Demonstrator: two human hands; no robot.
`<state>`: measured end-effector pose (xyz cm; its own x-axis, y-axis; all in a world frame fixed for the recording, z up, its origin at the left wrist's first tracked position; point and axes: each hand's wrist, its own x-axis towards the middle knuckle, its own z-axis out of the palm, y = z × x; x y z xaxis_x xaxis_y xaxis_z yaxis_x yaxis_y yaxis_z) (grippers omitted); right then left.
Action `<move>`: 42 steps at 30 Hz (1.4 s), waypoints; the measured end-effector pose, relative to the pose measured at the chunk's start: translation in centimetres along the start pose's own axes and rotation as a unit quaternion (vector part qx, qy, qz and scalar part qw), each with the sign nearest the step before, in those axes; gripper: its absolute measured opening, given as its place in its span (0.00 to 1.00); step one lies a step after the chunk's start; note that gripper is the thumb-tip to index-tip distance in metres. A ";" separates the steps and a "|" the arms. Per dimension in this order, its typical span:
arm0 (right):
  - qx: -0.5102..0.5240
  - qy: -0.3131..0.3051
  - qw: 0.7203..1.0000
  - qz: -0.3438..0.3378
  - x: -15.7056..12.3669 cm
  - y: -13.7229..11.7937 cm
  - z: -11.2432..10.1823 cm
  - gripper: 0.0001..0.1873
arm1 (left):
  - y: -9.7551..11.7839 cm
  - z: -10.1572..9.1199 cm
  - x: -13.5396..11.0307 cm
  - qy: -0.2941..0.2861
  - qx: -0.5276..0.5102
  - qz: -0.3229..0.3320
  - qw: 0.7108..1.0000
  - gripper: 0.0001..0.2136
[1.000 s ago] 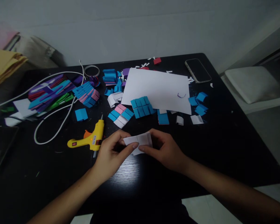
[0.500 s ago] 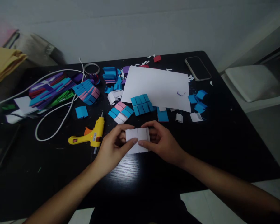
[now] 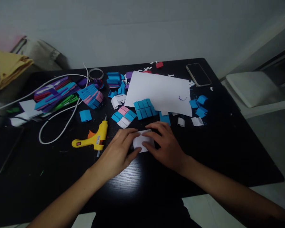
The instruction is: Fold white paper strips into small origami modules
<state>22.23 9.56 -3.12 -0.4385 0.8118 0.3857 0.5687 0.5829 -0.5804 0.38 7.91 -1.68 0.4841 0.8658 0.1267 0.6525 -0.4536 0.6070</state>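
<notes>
A small folded white paper piece [image 3: 140,144] lies low on the black table [image 3: 228,148], just in front of me. My left hand [image 3: 120,148] covers its left part, fingers over the top and thumb at the lower edge. From the other side, my right hand [image 3: 163,144] grips it the same way, with fingers laid across it. Most of the piece is hidden under my fingers.
A yellow glue gun [image 3: 92,140] lies left of my hands, its white cable [image 3: 59,117] looping away. Behind are a white sheet [image 3: 161,91], blue folded squares [image 3: 144,109], blue and pink pieces [image 3: 123,115], coloured strips [image 3: 54,95], and a phone [image 3: 198,74].
Both hands have lowered the white paper from in the air down to the table and slightly away from me. Their fingers now lie over it.
</notes>
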 end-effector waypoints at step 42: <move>-0.049 -0.085 0.980 -0.175 0.1 0.0 0.6 0.12 | -2.7 -9.9 -3.0 -0.058 -0.002 -0.033 0.998 0.05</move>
<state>21.82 9.61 -3.52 -0.7231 0.5482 0.4202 0.4222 0.8323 -0.3592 -8.57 8.63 4.08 0.5038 0.8638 -0.0050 0.6828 -0.3946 0.6149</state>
